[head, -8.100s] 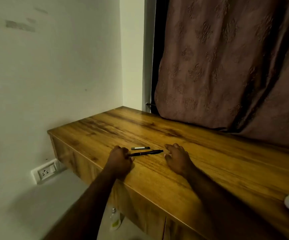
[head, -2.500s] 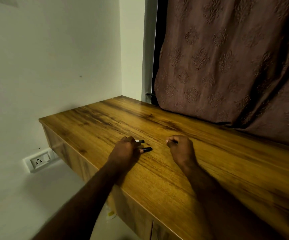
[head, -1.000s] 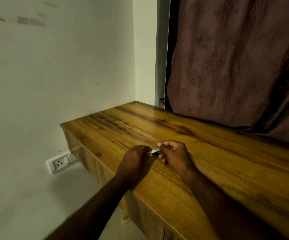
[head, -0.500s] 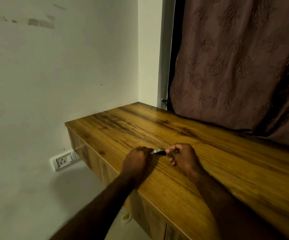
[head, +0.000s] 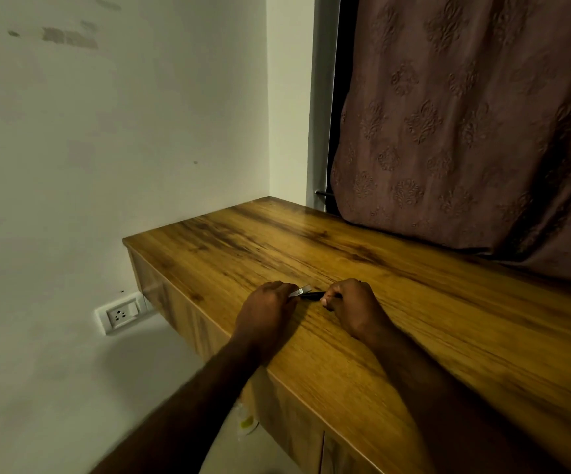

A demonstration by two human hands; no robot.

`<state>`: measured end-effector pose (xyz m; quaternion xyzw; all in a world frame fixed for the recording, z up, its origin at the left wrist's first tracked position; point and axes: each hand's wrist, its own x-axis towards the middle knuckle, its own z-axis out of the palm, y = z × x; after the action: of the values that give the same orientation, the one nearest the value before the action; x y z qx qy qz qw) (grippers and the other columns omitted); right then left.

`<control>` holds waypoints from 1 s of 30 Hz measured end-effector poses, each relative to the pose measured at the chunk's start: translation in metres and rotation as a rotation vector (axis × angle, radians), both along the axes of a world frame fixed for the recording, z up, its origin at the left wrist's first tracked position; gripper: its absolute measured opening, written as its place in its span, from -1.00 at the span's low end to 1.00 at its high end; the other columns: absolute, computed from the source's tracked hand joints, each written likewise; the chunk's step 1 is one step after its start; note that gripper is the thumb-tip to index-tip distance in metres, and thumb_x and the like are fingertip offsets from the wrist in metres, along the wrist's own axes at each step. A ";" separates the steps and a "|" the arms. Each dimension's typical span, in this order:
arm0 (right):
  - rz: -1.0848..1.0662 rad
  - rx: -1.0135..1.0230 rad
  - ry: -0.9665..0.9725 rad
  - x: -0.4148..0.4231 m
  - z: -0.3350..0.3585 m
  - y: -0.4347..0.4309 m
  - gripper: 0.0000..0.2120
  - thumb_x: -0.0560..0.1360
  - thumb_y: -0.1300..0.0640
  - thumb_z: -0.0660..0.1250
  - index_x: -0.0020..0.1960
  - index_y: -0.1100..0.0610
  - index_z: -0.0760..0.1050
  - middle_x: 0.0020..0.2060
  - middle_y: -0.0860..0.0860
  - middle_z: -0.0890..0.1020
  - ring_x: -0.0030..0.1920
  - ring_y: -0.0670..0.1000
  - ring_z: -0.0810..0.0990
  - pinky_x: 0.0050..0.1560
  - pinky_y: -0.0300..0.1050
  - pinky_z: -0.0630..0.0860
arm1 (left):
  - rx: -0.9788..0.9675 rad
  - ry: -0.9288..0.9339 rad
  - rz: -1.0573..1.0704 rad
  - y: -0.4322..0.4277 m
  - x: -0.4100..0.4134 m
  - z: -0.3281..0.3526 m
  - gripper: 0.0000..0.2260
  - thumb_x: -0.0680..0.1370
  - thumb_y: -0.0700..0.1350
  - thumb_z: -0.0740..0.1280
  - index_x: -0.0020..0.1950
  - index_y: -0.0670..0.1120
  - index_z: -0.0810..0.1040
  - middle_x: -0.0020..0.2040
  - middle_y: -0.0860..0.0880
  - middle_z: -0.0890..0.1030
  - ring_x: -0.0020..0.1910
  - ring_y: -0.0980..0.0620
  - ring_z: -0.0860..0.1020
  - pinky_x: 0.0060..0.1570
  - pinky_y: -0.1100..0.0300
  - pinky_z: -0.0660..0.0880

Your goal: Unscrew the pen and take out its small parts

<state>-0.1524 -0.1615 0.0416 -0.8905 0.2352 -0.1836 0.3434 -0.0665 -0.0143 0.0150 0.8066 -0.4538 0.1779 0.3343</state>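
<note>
From your head cam: your left hand pinches the pale cap and your right hand grips the slim black pen, fingers curled on both. The two meet tip to tip just above the desk, likely so they line up. Glossy wood-grain top, embossed brown curtain behind, white socket low on the wall.
</note>
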 end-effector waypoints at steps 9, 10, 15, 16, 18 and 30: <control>-0.044 0.012 0.033 -0.003 0.001 -0.011 -0.86 0.50 0.14 0.38 -0.15 0.19 0.66 -0.38 0.03 0.59 -0.36 -0.02 0.53 -0.35 -0.24 0.38 | 0.022 -0.008 -0.008 0.000 0.001 -0.001 -0.81 0.59 -0.04 0.20 0.10 -0.03 0.56 -0.09 0.00 0.60 -0.14 0.08 0.49 -0.17 0.19 0.42; -0.060 0.068 0.019 -0.003 0.002 -0.012 -0.85 0.51 0.15 0.36 -0.15 0.21 0.64 -0.40 0.05 0.59 -0.38 -0.01 0.53 -0.36 -0.22 0.40 | 0.024 -0.015 -0.009 0.000 0.000 -0.001 -0.81 0.59 -0.05 0.20 0.10 -0.03 0.56 -0.08 0.00 0.61 -0.14 0.08 0.49 -0.16 0.17 0.44; 0.017 0.766 -0.056 -0.002 0.012 -0.010 -0.86 0.53 0.31 0.30 0.04 0.36 0.53 -0.22 0.23 0.63 -0.32 0.06 0.62 -0.38 -0.16 0.60 | 0.047 -0.100 -0.010 -0.001 -0.002 0.001 -0.78 0.56 -0.10 0.24 0.17 -0.08 0.56 0.01 -0.07 0.62 -0.02 -0.03 0.54 -0.05 0.05 0.50; 0.031 0.849 -0.057 -0.002 0.014 -0.008 -0.84 0.53 0.32 0.29 0.07 0.38 0.51 -0.19 0.25 0.63 -0.28 0.09 0.64 -0.34 -0.15 0.64 | 0.048 -0.118 -0.009 -0.001 -0.002 0.002 -0.77 0.56 -0.11 0.24 0.18 -0.09 0.56 0.03 -0.08 0.62 -0.01 -0.04 0.53 -0.05 0.06 0.50; 0.058 0.970 -0.067 -0.003 0.017 -0.005 -0.83 0.54 0.36 0.26 0.10 0.41 0.49 -0.17 0.27 0.62 -0.22 0.12 0.64 -0.31 -0.12 0.65 | 0.060 -0.150 -0.015 0.000 -0.003 0.004 -0.76 0.55 -0.12 0.25 0.18 -0.09 0.57 0.02 -0.09 0.62 -0.01 -0.05 0.53 -0.06 0.07 0.49; 0.071 1.119 -0.085 -0.003 0.015 -0.015 -0.79 0.51 0.41 0.27 0.13 0.46 0.46 -0.18 0.29 0.59 -0.19 0.17 0.62 -0.30 -0.05 0.67 | 0.305 -0.581 -0.023 -0.006 0.001 0.020 -0.67 0.45 -0.08 0.13 0.04 -0.03 0.64 -0.11 -0.05 0.62 -0.15 -0.07 0.57 -0.25 0.12 0.48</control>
<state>-0.1552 -0.1762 0.0570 -0.5718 0.2524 -0.0548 0.7787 -0.0656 -0.0208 0.0349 0.7577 -0.5606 0.3271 0.0682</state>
